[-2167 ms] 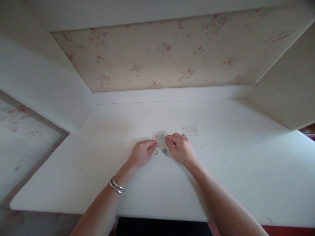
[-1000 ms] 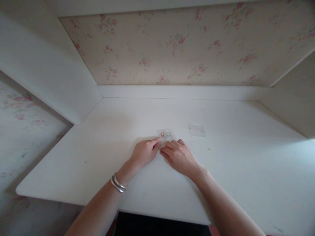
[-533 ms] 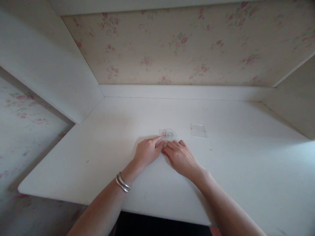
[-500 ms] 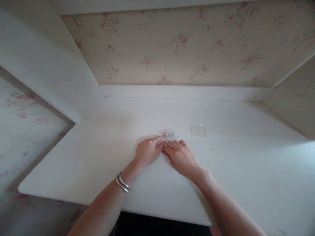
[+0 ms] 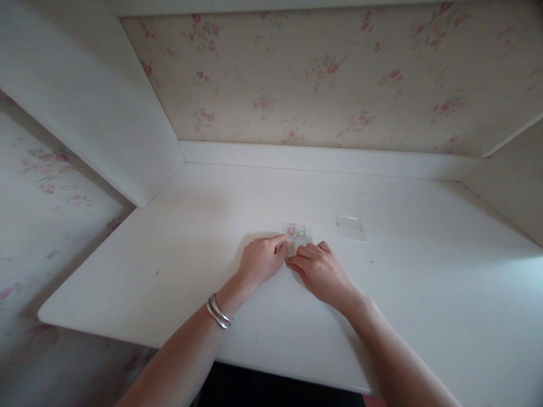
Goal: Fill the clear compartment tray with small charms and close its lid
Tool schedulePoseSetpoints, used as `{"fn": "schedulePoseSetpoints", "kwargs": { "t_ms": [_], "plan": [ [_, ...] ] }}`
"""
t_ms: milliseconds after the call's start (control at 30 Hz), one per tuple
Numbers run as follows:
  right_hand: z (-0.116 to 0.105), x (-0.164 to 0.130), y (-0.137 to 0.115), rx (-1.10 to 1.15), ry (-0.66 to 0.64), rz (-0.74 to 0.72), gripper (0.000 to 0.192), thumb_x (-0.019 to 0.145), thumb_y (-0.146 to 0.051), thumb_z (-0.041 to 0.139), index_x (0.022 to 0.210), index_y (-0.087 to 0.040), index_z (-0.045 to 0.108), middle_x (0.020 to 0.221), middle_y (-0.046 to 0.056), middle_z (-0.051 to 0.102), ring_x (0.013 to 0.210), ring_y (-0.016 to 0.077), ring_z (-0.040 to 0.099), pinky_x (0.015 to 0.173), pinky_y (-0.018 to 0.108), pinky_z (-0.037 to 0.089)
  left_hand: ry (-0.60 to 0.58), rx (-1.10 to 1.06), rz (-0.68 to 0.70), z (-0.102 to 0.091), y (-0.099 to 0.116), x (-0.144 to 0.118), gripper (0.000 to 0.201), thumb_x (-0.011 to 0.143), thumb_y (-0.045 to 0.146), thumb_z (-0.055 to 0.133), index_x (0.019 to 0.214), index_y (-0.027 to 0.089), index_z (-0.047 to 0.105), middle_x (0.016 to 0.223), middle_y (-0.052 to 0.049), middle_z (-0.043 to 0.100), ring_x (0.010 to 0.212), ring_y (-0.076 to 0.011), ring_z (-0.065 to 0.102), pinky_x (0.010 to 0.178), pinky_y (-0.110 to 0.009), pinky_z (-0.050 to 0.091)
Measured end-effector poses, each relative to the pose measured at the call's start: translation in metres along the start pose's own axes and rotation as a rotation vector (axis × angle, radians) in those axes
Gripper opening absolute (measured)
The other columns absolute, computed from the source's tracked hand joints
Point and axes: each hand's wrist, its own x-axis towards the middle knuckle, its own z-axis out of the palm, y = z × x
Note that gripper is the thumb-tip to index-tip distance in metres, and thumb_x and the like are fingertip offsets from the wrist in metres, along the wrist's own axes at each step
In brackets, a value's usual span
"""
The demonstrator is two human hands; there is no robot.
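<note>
A small clear plastic box [image 5: 297,239] with compartments lies on the white desk between my hands. Tiny pinkish-red ring-like pieces [image 5: 292,230] and green ones [image 5: 302,233] sit in its far compartments; a bit of yellow shows in a near one. My left hand [image 5: 261,261] grips the box at its left side, thumb and forefinger closed on the edge. At the near right corner, the fingers of my right hand [image 5: 318,271] are pinched together, with a small yellowish spot at their tips too small to name. Those fingers partly hide the box's near side.
A flat clear plastic lid [image 5: 350,228] lies on the desk [image 5: 237,203] right of the box. Small dark specks dot the surface. White panels [image 5: 106,107] and a flowered back wall [image 5: 271,85] enclose the desk's left and far sides.
The view has shifted slightly, so the desk sits a little further right. My right fingers have drawn slightly apart from the left thumb, and more of the box's near compartments shows.
</note>
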Motion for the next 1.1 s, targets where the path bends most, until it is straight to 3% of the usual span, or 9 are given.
{"fn": "schedulePoseSetpoints", "kwargs": {
  "t_ms": [233,367,533,667,833,1100],
  "plan": [
    [-0.001,0.0,-0.005,-0.056,-0.017,-0.004,0.019,0.091,-0.017,0.045,0.085,-0.019,0.063,0.082,0.005,0.061,0.079,0.0169,0.051,0.072,0.032,0.026,0.073,0.046,-0.002,-0.012,-0.003,-0.004,0.033,0.092,0.037,0.037,0.09,0.024,0.067,0.071,-0.001,0.068,0.06,-0.0133,0.058,0.057,-0.024,0.035],
    [-0.007,-0.001,0.001,0.031,0.074,0.039,0.02,0.093,-0.021,0.043,0.09,-0.02,0.063,0.083,0.005,0.059,0.078,0.0165,0.051,0.071,0.031,0.028,0.1,0.034,0.006,-0.02,-0.005,-0.006,0.034,0.092,0.036,0.036,0.086,0.022,0.067,0.064,-0.001,0.064,0.054,-0.0111,0.052,0.053,-0.023,0.032],
    [-0.01,-0.001,0.009,0.087,0.206,0.159,0.022,0.094,-0.023,0.04,0.093,-0.019,0.062,0.084,0.005,0.059,0.077,0.0162,0.05,0.071,0.029,0.031,-0.025,0.02,0.148,-0.018,0.001,-0.009,0.032,0.091,0.033,0.038,0.079,0.022,0.066,0.066,0.0,0.064,0.057,-0.0112,0.053,0.055,-0.023,0.033],
    [0.0,0.003,0.013,0.052,0.202,0.167,0.021,0.094,-0.023,0.042,0.092,-0.02,0.062,0.084,0.005,0.06,0.077,0.0161,0.049,0.071,0.03,0.03,-0.138,0.088,0.278,-0.014,0.003,-0.013,0.031,0.09,0.031,0.042,0.071,0.023,0.065,0.066,0.0,0.065,0.059,-0.013,0.055,0.057,-0.024,0.035],
    [0.005,0.005,0.016,0.06,0.202,0.182,0.02,0.091,-0.021,0.045,0.088,-0.021,0.065,0.081,0.003,0.06,0.078,0.0159,0.05,0.071,0.029,0.03,-0.162,0.117,0.309,-0.013,-0.001,-0.014,0.021,0.087,0.033,0.047,0.083,0.026,0.066,0.074,0.001,0.069,0.066,-0.0156,0.06,0.059,-0.026,0.036],
    [-0.008,-0.002,0.032,0.159,0.453,0.365,0.022,0.091,-0.028,0.047,0.087,-0.02,0.067,0.075,0.004,0.059,0.074,0.0155,0.054,0.073,0.029,0.036,-0.225,0.153,0.354,-0.01,-0.003,-0.013,0.027,0.092,0.031,0.04,0.085,0.026,0.065,0.082,0.001,0.071,0.072,-0.0164,0.064,0.062,-0.026,0.039]
  ]
}}
